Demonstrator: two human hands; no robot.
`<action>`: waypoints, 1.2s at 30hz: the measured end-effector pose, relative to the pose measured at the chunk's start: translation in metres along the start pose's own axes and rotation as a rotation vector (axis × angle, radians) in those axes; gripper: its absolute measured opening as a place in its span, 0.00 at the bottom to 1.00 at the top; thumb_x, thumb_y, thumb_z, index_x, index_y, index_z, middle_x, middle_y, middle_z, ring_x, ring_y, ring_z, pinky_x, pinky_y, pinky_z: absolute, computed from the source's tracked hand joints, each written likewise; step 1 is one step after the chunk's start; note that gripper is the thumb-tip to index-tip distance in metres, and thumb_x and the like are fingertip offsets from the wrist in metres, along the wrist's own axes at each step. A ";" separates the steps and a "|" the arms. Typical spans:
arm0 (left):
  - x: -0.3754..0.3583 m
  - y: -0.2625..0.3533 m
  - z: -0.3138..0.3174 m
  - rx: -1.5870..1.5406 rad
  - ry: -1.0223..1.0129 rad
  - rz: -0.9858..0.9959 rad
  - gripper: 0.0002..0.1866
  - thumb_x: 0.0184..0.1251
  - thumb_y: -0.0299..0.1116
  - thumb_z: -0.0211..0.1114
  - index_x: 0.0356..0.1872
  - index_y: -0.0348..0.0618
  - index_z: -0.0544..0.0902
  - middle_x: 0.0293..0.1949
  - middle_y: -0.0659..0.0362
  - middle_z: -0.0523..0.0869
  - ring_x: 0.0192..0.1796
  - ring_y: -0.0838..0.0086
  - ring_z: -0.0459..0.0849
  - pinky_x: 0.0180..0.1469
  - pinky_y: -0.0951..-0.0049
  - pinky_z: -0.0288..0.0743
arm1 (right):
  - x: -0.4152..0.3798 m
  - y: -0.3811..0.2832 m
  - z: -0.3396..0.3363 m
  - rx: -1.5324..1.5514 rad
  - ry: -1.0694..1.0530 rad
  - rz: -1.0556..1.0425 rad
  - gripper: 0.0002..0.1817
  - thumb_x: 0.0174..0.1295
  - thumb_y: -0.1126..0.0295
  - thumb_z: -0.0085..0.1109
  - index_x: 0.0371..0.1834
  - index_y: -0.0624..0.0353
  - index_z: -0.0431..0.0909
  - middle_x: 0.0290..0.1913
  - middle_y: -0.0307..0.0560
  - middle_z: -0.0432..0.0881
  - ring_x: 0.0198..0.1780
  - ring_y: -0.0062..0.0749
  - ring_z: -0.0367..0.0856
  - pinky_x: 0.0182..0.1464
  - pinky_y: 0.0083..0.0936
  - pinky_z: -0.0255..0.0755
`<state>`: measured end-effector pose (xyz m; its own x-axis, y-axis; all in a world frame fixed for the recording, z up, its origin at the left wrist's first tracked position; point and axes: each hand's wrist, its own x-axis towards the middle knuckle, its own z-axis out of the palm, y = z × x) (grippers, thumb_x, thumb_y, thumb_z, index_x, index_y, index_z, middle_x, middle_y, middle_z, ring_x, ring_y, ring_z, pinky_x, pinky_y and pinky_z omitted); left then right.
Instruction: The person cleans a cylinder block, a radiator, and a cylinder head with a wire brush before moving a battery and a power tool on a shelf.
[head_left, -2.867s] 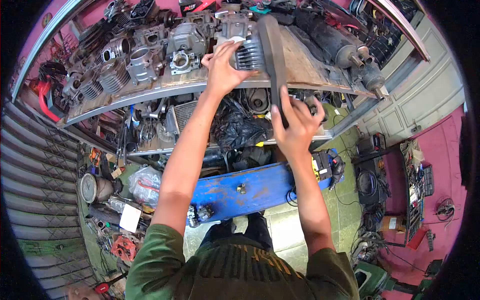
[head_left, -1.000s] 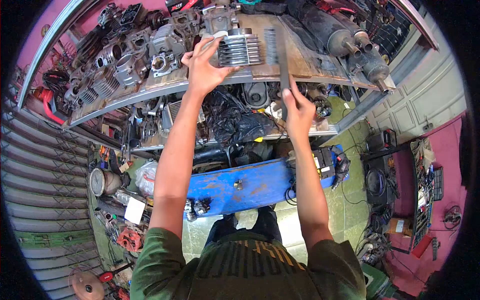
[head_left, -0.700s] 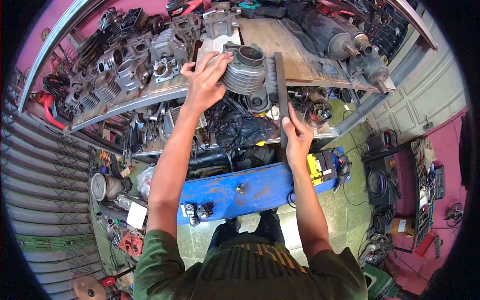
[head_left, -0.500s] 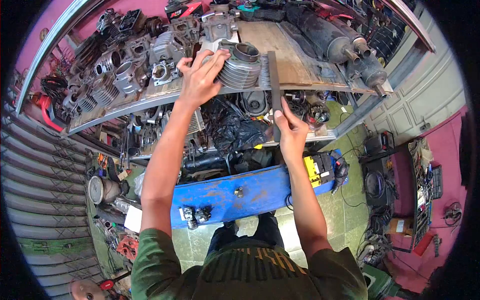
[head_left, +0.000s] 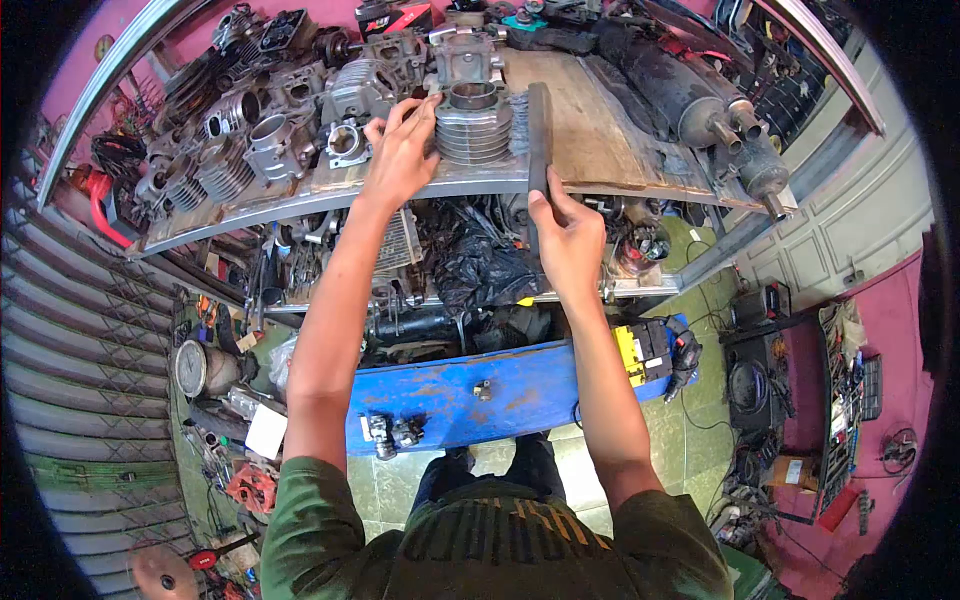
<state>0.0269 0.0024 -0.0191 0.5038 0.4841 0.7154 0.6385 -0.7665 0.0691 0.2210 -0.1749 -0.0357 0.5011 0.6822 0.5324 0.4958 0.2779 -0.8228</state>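
Note:
A finned grey engine cylinder [head_left: 474,126] stands upright near the front edge of the top shelf [head_left: 600,140]. My left hand [head_left: 398,155] is spread against its left side, fingers touching the fins. My right hand [head_left: 562,235] grips the lower end of a long dark wire brush [head_left: 538,140]. The brush stands upright with its bristles pressed against the cylinder's right side.
Several engine cylinders and heads [head_left: 260,130] crowd the shelf's left part, dark exhaust mufflers [head_left: 690,95] lie at its right. A lower shelf holds a black plastic bag [head_left: 480,265] and parts. A blue bench [head_left: 500,385] stands below, tools and a battery [head_left: 645,345] around it.
The cylinder was tipped and lifted off the shelf edge, then set back upright. My right hand moved up and left with the brush, closer to the cylinder.

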 end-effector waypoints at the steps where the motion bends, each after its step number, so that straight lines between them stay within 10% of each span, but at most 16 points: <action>1: -0.002 0.001 -0.006 -0.001 -0.057 -0.015 0.44 0.48 0.24 0.75 0.72 0.42 0.71 0.73 0.63 0.78 0.75 0.63 0.70 0.64 0.46 0.57 | 0.001 0.003 0.004 0.004 -0.005 -0.003 0.25 0.65 0.64 0.69 0.62 0.69 0.83 0.21 0.60 0.79 0.25 0.17 0.72 0.33 0.26 0.73; 5: 0.001 -0.004 -0.022 0.025 -0.236 -0.011 0.44 0.55 0.35 0.70 0.78 0.44 0.70 0.77 0.61 0.75 0.77 0.60 0.67 0.70 0.43 0.53 | 0.003 -0.004 0.006 -0.065 -0.020 0.049 0.25 0.65 0.62 0.69 0.61 0.67 0.83 0.22 0.62 0.82 0.24 0.20 0.77 0.34 0.30 0.75; 7: 0.004 0.004 -0.024 -0.005 -0.233 -0.026 0.41 0.58 0.39 0.69 0.77 0.46 0.72 0.76 0.60 0.76 0.77 0.62 0.67 0.71 0.44 0.52 | 0.004 -0.013 0.002 -0.094 -0.113 0.200 0.27 0.70 0.61 0.67 0.68 0.66 0.78 0.36 0.41 0.89 0.39 0.13 0.76 0.44 0.18 0.74; 11: 0.013 0.017 -0.021 -0.158 -0.131 -0.188 0.36 0.62 0.51 0.74 0.71 0.49 0.80 0.69 0.58 0.84 0.74 0.65 0.71 0.72 0.47 0.52 | 0.010 0.002 0.004 -0.070 -0.017 0.101 0.26 0.65 0.59 0.69 0.63 0.60 0.84 0.31 0.62 0.89 0.32 0.25 0.87 0.42 0.30 0.79; 14: 0.035 0.019 -0.013 -0.174 -0.028 -0.411 0.41 0.50 0.70 0.76 0.58 0.49 0.90 0.50 0.53 0.93 0.65 0.61 0.80 0.67 0.45 0.55 | 0.012 0.015 -0.006 -0.045 -0.047 0.126 0.25 0.66 0.59 0.68 0.64 0.59 0.84 0.36 0.60 0.92 0.36 0.24 0.86 0.46 0.29 0.79; 23: 0.099 0.056 -0.036 0.159 -0.373 -0.417 0.36 0.46 0.70 0.78 0.36 0.43 0.94 0.46 0.49 0.92 0.64 0.56 0.82 0.63 0.37 0.59 | 0.005 0.022 -0.016 0.087 -0.028 0.054 0.25 0.69 0.62 0.68 0.66 0.60 0.82 0.36 0.53 0.92 0.34 0.18 0.80 0.43 0.25 0.77; 36: 0.063 0.048 0.010 0.026 0.258 -0.252 0.34 0.43 0.58 0.84 0.48 0.46 0.90 0.47 0.59 0.84 0.61 0.61 0.75 0.62 0.49 0.58 | 0.003 0.002 -0.036 -0.140 -0.074 -0.014 0.25 0.66 0.62 0.69 0.65 0.57 0.85 0.29 0.47 0.88 0.33 0.30 0.83 0.56 0.32 0.73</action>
<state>0.0953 0.0008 0.0222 0.1676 0.5315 0.8303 0.7400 -0.6243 0.2503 0.2488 -0.1971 -0.0283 0.4427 0.7280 0.5235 0.5988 0.1946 -0.7769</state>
